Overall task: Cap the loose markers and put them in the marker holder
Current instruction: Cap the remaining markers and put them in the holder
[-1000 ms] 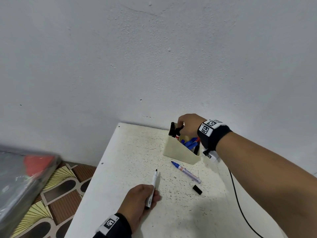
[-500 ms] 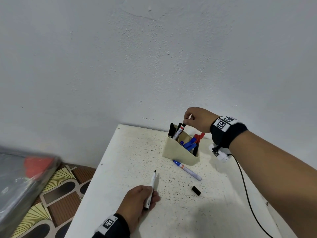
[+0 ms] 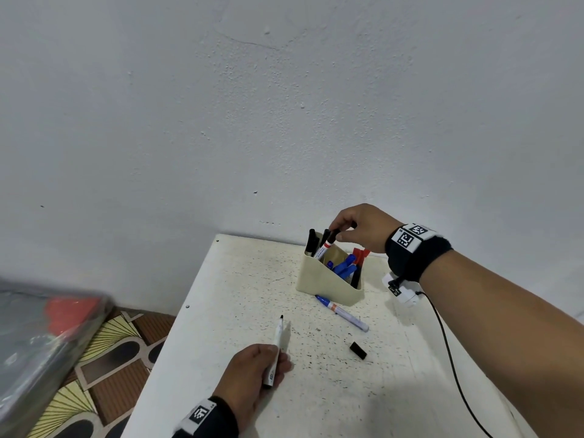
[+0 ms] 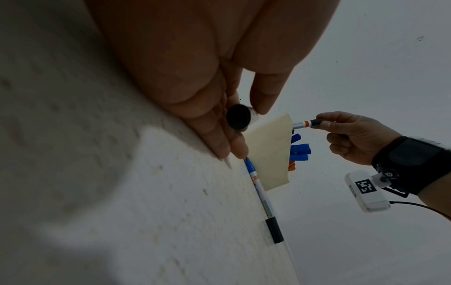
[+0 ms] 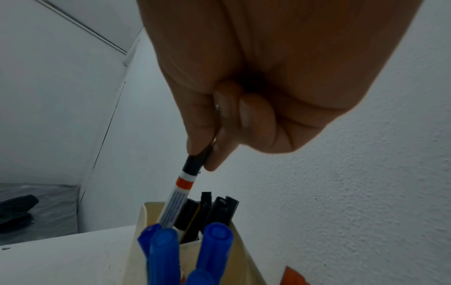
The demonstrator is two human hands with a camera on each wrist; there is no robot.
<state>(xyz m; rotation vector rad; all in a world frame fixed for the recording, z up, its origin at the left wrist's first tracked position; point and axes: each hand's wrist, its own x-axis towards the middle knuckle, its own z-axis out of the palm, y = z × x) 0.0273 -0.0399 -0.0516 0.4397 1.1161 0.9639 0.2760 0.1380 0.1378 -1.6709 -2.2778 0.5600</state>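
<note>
Letting go too soon could go wrong: the right hand (image 3: 363, 227) pinches the black cap of a capped marker (image 5: 182, 190) that leans half inside the marker holder (image 3: 325, 282), so it could tip out or knock the light holder. The left hand (image 3: 252, 371) is curled round an open marker (image 3: 276, 346) whose bare tip could smudge the table (image 3: 240, 273), and its black cap (image 3: 358, 350) lies apart. A second ago the right hand was down in the holder; now it is higher.
</note>
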